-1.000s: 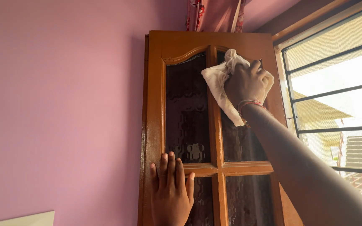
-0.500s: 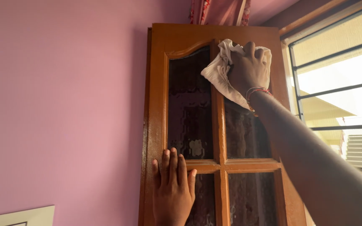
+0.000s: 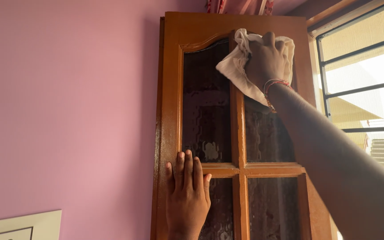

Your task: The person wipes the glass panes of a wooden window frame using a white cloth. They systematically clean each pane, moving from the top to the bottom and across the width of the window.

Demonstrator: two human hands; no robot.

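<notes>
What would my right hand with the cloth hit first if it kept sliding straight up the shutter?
Likely the shutter's wooden top rail; the right hand and white cloth are already just below it. Beyond that, hanging fabric, depth unclear.

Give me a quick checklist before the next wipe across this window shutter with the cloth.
1. Cloth held firmly: ok. The right hand bunches the white cloth against the upper right glass pane.
2. Shutter steadied: ok. The left hand lies flat on the wooden shutter, fingers spread upward.
3. Cloth covering the top rail: cannot tell, the hand hides the contact.
4. Left pane wiped: cannot tell.
5. Hanging cloth corner free of the centre bar: not ok, it drapes over it.
</notes>
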